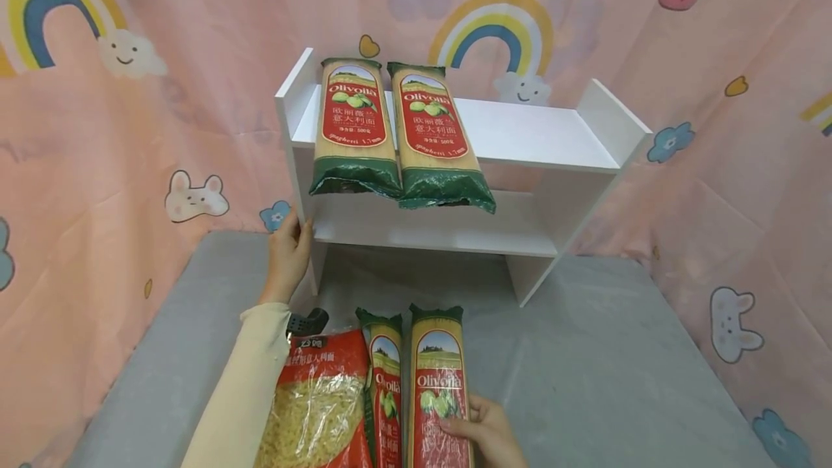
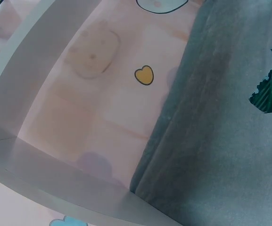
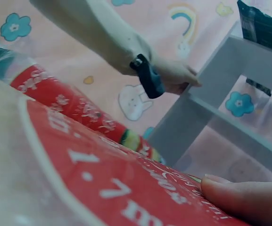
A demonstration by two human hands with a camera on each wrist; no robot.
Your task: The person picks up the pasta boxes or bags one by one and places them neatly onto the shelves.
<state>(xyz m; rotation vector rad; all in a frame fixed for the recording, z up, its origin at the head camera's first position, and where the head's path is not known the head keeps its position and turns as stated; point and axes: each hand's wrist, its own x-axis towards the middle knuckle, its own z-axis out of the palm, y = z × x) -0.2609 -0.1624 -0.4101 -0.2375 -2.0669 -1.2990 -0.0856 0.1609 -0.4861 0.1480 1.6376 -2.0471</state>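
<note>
My left hand (image 1: 288, 255) holds the left side panel of a white two-tier shelf (image 1: 442, 226), its thumb on the inner side near the lower board. In the head view, my right hand (image 1: 487, 430) grips a spaghetti packet (image 1: 437, 381) with red label and green ends by its right edge; the thumb (image 3: 239, 197) lies across the label in the right wrist view. Left of it is a second spaghetti packet (image 1: 387, 388). Beside that one lies a red, clear-fronted bag of pasta (image 1: 318, 410).
Two more spaghetti packets (image 1: 354, 114) lean side by side on the shelf's top board, their lower ends jutting past its front edge. Grey cloth (image 1: 604, 352) covers the table. A pink patterned curtain (image 1: 214, 114) hangs behind and at both sides.
</note>
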